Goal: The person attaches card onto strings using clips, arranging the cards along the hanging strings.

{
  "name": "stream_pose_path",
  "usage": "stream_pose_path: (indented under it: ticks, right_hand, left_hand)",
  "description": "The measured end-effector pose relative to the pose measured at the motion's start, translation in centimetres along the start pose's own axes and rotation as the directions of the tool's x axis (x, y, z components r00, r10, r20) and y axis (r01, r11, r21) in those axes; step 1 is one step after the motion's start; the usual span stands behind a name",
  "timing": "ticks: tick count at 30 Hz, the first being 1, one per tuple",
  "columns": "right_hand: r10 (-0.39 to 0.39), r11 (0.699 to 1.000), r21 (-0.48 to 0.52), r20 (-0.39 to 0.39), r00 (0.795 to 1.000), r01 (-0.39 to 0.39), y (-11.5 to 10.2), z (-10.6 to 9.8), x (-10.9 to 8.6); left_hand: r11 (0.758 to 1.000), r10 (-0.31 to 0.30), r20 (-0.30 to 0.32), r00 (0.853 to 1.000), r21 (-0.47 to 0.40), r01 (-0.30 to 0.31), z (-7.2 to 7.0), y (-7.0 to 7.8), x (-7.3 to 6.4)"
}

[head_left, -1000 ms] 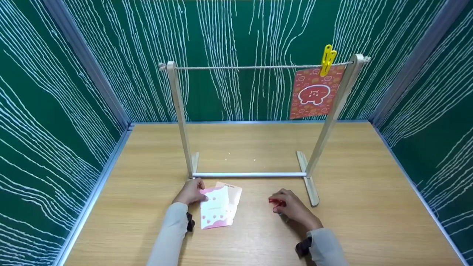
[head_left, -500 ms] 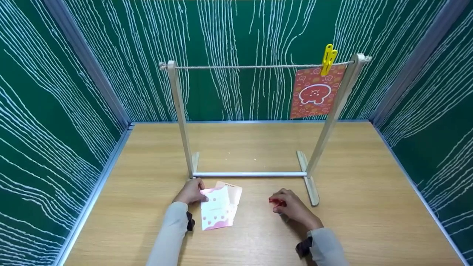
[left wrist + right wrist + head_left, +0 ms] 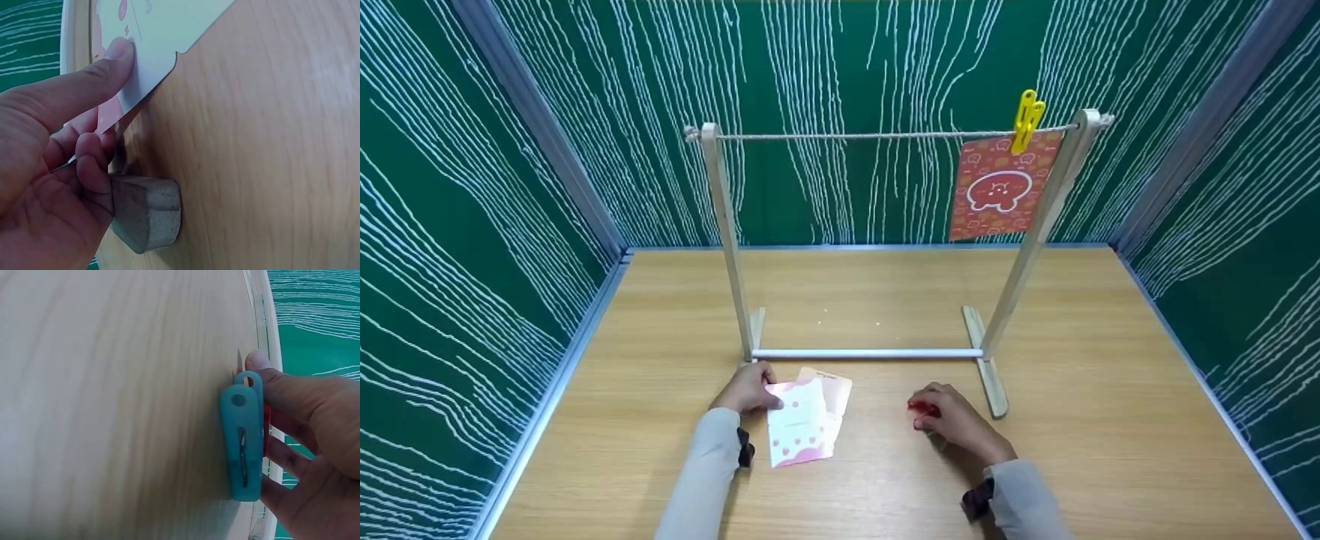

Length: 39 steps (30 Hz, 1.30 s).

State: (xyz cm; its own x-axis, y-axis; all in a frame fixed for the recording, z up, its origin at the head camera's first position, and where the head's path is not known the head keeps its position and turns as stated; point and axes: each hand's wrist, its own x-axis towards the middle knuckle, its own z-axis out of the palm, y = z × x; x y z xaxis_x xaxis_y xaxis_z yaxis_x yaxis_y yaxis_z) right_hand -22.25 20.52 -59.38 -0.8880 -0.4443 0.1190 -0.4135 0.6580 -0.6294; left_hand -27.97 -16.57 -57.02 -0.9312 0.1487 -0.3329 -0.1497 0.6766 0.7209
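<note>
My left hand (image 3: 745, 388) pinches the corner of a white and pink card (image 3: 797, 433), thumb on top and fingers beneath. Printed strawberry-like shapes run along the card's lower edge. It partly covers a second, pale pink card (image 3: 838, 388). Farther right, close over the table, my right hand (image 3: 956, 420) holds a red clothespin (image 3: 921, 409) between thumb and fingers. In the right wrist view, a teal clothespin (image 3: 242, 439) sits in front of the fingertips and hides much of the red one (image 3: 267, 430).
A wooden frame (image 3: 721, 240) with a rope (image 3: 840, 137) across its top stands behind the hands. At the rope's right end, a yellow clothespin (image 3: 1026, 124) holds up a red card (image 3: 997, 214). The left foot block (image 3: 146, 214) of the frame is right by my left fingers.
The white and pink card has tilted slightly, its lower edge shifting a little down. Both hands stay nearly where they were.
</note>
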Motion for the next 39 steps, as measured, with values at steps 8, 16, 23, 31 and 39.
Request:
stream_pose_path:
  ticks: [8,16,23,31,39]
  right_hand:
    - [0.032,0.999,-0.033,-0.003,0.999,-0.032,-0.3,-0.1,0.3]
    - [0.07,0.996,-0.049,-0.047,0.996,-0.073,-0.7,-0.2,0.4]
    - [0.098,0.993,-0.061,-0.101,0.99,-0.105,-1.2,-0.5,0.6]
    - [0.093,0.995,-0.011,-0.116,0.989,-0.095,-1.8,-0.8,0.7]
    - [0.12,0.993,0.031,-0.122,0.985,-0.117,-2.3,-1.2,1.0]
  left_hand:
    - [1.0,-0.007,0.015,1.0,0.001,0.007,-0.2,-0.2,0.0]
    - [0.999,0.014,0.041,0.999,-0.04,-0.012,-0.5,-0.3,-0.3]
    - [0.997,0.048,0.043,0.998,-0.06,-0.045,-0.3,-0.7,-0.2]
    - [0.992,0.056,0.016,0.998,-0.11,-0.054,-0.1,-0.8,-0.2]
    - [0.988,0.073,-0.006,0.997,-0.133,-0.073,-0.1,-0.4,-0.5]
